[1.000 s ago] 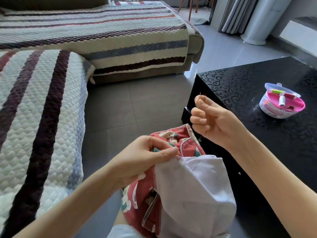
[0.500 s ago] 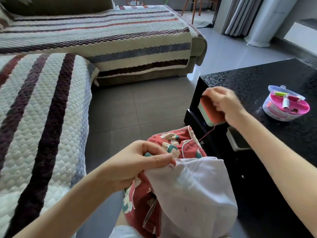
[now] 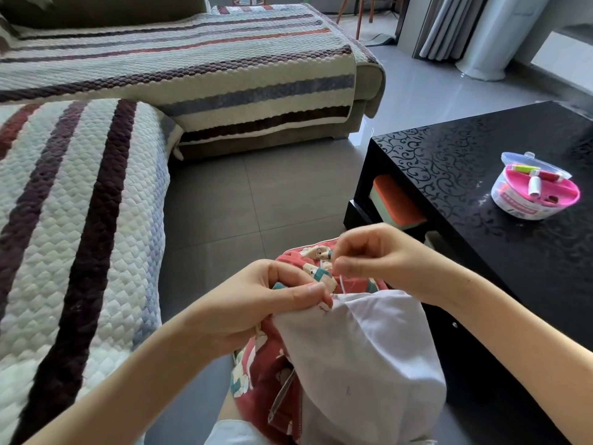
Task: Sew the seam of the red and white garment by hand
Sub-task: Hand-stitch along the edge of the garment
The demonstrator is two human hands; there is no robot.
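The garment [image 3: 359, 348] is pinched at its seam by the left hand [image 3: 266, 303]. The thumb lies on top and the fingers are curled under the edge, where the red print meets the white cloth. The right hand [image 3: 375, 255] is held just beyond it, over the red fabric. Its fingers are curled and the tips of thumb and forefinger are pressed together close to the cloth. Whether anything is pinched between them cannot be told, as it is too small to see.

The garment is bunched low in the middle of the view, between the forearms. The white part is draped to the right and the red print is folded beneath and to the left.

To the right a black bench [image 3: 519, 268] with a scroll pattern is seen. A round white and pink tub [image 3: 536, 200] stands on it, well apart from the hands, with spools [image 3: 534, 185] lying in its top. An orange and green box [image 3: 398, 203] is tucked under the bench top. A sofa [image 3: 80, 236] with a striped quilted cover is seen to the left, across grey floor [image 3: 256, 194].
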